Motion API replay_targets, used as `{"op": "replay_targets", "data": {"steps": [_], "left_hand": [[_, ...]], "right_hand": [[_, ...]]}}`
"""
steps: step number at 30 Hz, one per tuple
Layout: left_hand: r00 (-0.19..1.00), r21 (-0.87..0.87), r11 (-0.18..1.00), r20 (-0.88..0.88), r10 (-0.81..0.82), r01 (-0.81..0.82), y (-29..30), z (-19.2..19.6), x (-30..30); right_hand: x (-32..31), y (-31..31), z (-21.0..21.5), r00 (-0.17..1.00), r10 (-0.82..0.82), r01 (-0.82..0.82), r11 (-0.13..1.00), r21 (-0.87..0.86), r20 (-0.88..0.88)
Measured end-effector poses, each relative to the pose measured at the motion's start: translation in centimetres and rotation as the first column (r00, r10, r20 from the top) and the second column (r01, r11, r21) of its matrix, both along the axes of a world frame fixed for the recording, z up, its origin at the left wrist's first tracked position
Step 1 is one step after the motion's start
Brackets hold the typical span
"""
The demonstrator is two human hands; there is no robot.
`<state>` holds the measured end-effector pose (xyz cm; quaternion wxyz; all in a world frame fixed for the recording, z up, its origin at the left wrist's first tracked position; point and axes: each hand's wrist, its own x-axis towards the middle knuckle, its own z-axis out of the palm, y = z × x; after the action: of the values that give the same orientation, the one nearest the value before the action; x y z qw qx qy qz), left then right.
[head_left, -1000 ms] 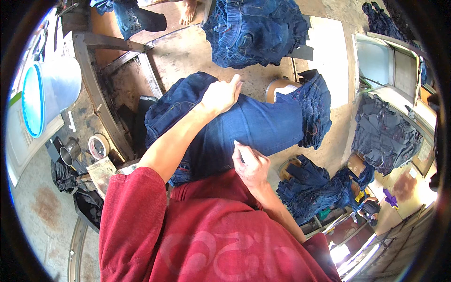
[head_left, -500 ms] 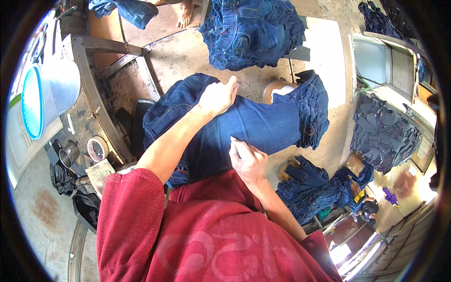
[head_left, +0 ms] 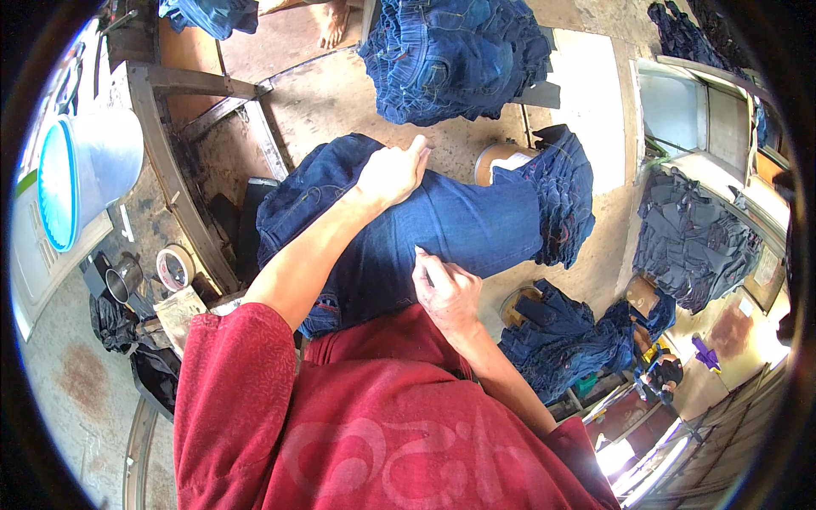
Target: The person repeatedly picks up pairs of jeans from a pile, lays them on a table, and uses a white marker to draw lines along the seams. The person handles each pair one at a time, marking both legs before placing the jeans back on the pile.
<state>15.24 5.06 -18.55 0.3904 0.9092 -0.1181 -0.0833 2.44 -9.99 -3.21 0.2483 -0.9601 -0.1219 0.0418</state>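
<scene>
A pair of blue denim trousers point(head_left: 476, 223) lies spread across my lap, its far right part draped by a gathered bundle of dark denim point(head_left: 567, 195). My left hand point(head_left: 391, 174) is closed on the upper edge of the trousers, thumb sticking out along the cloth. Nearer to me, my right hand point(head_left: 448, 293) has its fingers curled, with a fingertip and thumb against the lower edge of the denim. Whatever lies inside its curled fingers is hidden. More dark denim folds bunch up left of my left hand.
Ahead stands a large heap of denim point(head_left: 455, 59). Denim piles point(head_left: 565, 340) and grey cloth point(head_left: 693, 234) lie to the right. On the left are a wooden frame point(head_left: 166, 170), a white tub with a blue rim point(head_left: 59, 183) and a tape roll point(head_left: 176, 268). Another person's foot point(head_left: 333, 25) shows ahead.
Both hands keep nearly the same place on the denim. At the top left, the blue cloth near the other person's foot has shifted up and to the left.
</scene>
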Motion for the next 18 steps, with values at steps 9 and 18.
{"op": "replay_targets", "data": {"steps": [9, 18], "left_hand": [[0.998, 0.026, 1.0, -0.056, -0.001, 0.003, 0.0, 0.0, 0.1], [0.991, 0.002, 0.994, -0.081, -0.111, 0.111, 0.7, 1.6, 0.6]], "right_hand": [[-0.3, 0.0, -0.3, 0.998, -0.041, 0.039, 0.998, 0.056, 0.044], [-0.5, -2.7, 1.3, 0.888, -0.273, 0.384, 0.883, 0.271, -0.37]]}}
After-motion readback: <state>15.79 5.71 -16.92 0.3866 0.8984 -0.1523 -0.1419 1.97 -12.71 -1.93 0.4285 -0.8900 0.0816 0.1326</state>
